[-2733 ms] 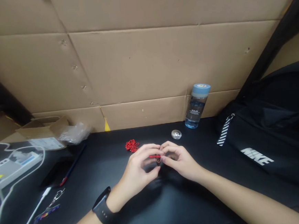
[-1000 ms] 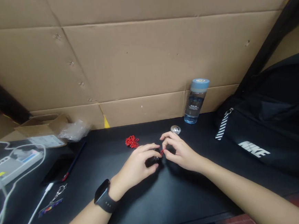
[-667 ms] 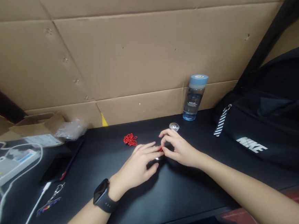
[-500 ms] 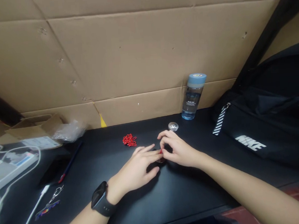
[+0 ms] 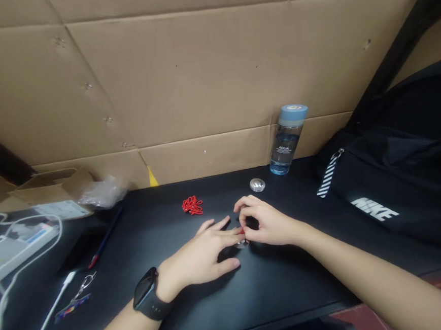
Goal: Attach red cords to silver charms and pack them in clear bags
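Observation:
My left hand (image 5: 210, 251), with a dark watch (image 5: 150, 292) on its wrist, is spread palm down over the black table (image 5: 216, 307). Its fingertips touch a small shiny round object (image 5: 242, 243). My right hand (image 5: 262, 223) pinches a small red thing (image 5: 242, 230), perhaps string, just above that object. Part of the round object is hidden beneath the fingers. Another silvery round piece (image 5: 257, 185) lies behind my right hand. A bundle of red cord (image 5: 192, 206) rests behind my left hand.
A water bottle (image 5: 288, 140) stands against the cardboard wall (image 5: 199, 85). On the right is a black bag (image 5: 358, 174). Toward the left are a power strip (image 5: 17, 247), white cables, an open carton (image 5: 54, 185), clear plastic wrap (image 5: 104, 192) and a keychain (image 5: 74, 303).
My left thumb and fingers have spread wider, and more of the round object shows between my hands. My right hand has shifted slightly toward me, still pinching. The view has tilted slightly.

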Motion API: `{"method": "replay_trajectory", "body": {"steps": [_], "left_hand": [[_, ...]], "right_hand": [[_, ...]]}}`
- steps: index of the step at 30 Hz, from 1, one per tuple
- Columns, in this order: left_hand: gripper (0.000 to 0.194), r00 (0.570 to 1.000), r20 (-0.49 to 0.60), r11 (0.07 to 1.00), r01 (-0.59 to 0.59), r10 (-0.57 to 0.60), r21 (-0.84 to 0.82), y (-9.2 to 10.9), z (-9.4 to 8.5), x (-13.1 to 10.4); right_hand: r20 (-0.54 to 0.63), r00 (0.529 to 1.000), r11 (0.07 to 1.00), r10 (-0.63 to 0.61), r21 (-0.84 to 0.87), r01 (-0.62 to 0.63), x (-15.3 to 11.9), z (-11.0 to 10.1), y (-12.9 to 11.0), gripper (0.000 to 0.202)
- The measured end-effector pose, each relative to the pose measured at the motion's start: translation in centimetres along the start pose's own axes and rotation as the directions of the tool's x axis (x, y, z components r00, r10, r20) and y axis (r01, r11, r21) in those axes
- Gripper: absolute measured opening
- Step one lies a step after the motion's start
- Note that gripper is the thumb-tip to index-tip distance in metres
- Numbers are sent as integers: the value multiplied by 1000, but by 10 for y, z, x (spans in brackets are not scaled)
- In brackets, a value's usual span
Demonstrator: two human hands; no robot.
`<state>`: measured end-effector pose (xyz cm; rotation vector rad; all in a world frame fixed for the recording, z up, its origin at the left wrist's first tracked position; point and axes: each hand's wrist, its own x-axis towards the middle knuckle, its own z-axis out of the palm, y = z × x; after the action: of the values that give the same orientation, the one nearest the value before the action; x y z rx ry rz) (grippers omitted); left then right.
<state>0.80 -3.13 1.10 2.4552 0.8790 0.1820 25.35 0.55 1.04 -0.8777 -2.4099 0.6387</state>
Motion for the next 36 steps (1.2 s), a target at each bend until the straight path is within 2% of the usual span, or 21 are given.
{"method": "replay_trajectory", "body": {"steps": [5,9,12,15,19,24,27,31,33,36], "left_hand": [[58,1000,2,1000,9,-9,5,-2,0,0],[51,1000,-21,1000,-5,6,16,-2,0,0],[47,999,-32,999,-15,16,28,-1,-1,0],[44,999,-50,999,-19,21,42,-1,-3,0],[51,993,-106,998,-45,51,54,1,-3,-1],[53,974,-210,994,-64,82,91,0,-5,-1],[47,938,-339,991,-23,68,135,-16,-17,-4],[42,831,-555,978,148,-41,150,-57,-40,-16],[49,780,-612,956,262,-127,135,-77,-47,-24],[46,773,-604,927,347,-197,142,-95,-49,-31]], "right_hand": [[-25,999,999,-34,2,34,2,-4,3,9],[-94,995,999,-20,-51,15,5,-10,23,8],[-214,976,985,35,-157,-70,6,-17,44,9],[-303,944,946,128,-249,-208,4,-21,62,25],[-303,904,840,302,-364,-402,1,-20,77,50],[-292,879,801,376,-374,-467,2,-18,84,63],[-294,872,796,392,-366,-482,3,-20,86,58],[-301,875,802,379,-365,-473,4,-25,86,43],[-315,881,812,354,-364,-456,4,-26,85,39],[-339,883,820,325,-363,-442,4,-27,85,37]]}}
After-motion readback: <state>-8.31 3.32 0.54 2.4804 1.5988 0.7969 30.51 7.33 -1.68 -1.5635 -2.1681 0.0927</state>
